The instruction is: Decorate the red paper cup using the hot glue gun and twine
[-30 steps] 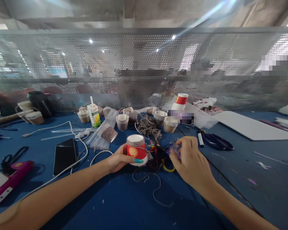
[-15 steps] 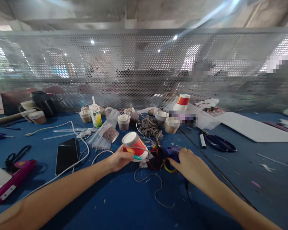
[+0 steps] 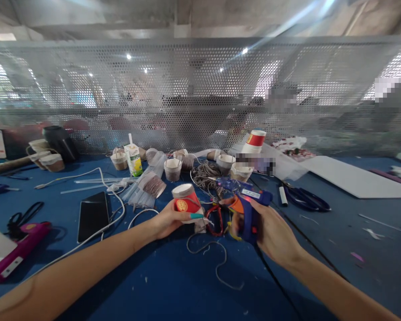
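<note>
Two bare hands work low in the middle of my view, over a blue cloth-covered table (image 3: pixel 173 285) littered with craft scraps. My left hand (image 3: pixel 169 219) is closed around a small red paper cup with a gold emblem (image 3: pixel 186 201), held upside down just above the table with its white base up and slightly tilted; thumb and fingers wrap its side. My right hand (image 3: pixel 274 232) is clenched on the handle of a blue plastic hot glue gun with an orange trigger (image 3: pixel 245 206), lifted off the table, its nozzle pointing left toward the cup without touching it; a black cord (image 3: pixel 277 285) trails down from the handle toward me. I judge the cup to be light and thin-walled, easy to crush, so it is best held gently around the side, near the stiffer base. The gun looks rigid and heavier, and safest gripped by the handle, away from the nozzle. Loose grey string (image 3: pixel 217 263) curls on the table below both hands, with a tangle of brown twine (image 3: pixel 205 174) behind the cup. Further left lie a black smartphone (image 3: pixel 92 216) and a white cable (image 3: pixel 100 178); dark-handled scissors (image 3: pixel 304 198) lie to the right, before a perforated metal screen (image 3: pixel 200 93).
</note>
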A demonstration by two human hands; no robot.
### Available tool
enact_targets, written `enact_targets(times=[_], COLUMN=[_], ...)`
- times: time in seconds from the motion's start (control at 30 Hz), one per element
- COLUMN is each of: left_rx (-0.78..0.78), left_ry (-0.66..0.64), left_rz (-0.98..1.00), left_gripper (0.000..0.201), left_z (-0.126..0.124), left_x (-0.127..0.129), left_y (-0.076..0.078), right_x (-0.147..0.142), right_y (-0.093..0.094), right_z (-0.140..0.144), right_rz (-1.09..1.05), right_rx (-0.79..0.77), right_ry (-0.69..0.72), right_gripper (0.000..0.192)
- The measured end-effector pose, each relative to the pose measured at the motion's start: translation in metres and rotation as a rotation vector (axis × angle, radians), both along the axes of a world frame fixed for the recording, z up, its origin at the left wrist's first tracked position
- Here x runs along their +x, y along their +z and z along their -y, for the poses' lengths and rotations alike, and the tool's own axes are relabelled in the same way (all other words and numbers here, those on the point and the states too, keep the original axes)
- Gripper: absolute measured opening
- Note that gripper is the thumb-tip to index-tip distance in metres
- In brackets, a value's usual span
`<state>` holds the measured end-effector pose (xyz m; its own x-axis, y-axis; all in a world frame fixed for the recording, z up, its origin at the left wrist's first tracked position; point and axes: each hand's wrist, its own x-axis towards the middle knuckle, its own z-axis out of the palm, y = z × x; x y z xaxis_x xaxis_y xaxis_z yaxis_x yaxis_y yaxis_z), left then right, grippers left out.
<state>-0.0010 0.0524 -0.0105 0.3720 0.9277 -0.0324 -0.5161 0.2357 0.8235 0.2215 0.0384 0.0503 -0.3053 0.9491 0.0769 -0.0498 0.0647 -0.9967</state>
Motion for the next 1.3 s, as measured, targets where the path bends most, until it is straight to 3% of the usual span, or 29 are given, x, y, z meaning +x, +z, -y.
enact_targets(times=[0.07, 0.13, 0.23, 0.37, 0.53, 0.73, 1.0, 1.3], left_rx=[0.017, 0.043, 0.049, 0.080, 0.035, 0.042, 0.022, 0.017], left_ry=[0.017, 0.028, 0.041, 0.050, 0.076, 0.059, 0.061, 0.067], left_rz=[-0.013, -0.028, -0.050, -0.061, -0.058, -0.095, -0.075, -0.102], left_gripper=[0.048, 0.047, 0.046, 0.051, 0.060, 0.060, 0.060, 0.062], left_z=[0.001, 0.001, 0.001, 0.001, 0.000, 0.001, 0.000, 0.003], left_x=[0.001, 0.002, 0.004, 0.006, 0.007, 0.005, 0.006, 0.008], left_y=[0.002, 0.003, 0.001, -0.003, -0.005, -0.005, -0.009, -0.003], right_x=[-0.002, -0.002, -0.001, 0.002, 0.002, 0.000, 0.000, 0.001], right_y=[0.005, 0.006, -0.001, -0.014, -0.017, -0.020, -0.019, -0.023], right_z=[0.003, 0.003, 0.001, 0.001, 0.005, 0.005, 0.008, 0.003], right_rz=[-0.117, -0.183, -0.092, 0.214, 0.459, 0.570, 0.599, 0.606], right_rx=[-0.169, -0.204, -0.046, 0.360, 0.701, 0.777, 0.876, 1.002], right_ry=[0.133, 0.156, 0.092, 0.008, 0.026, 0.033, 0.109, 0.120], right_gripper=[0.040, 0.040, 0.035, 0.022, 0.013, 0.015, 0.016, 0.016])
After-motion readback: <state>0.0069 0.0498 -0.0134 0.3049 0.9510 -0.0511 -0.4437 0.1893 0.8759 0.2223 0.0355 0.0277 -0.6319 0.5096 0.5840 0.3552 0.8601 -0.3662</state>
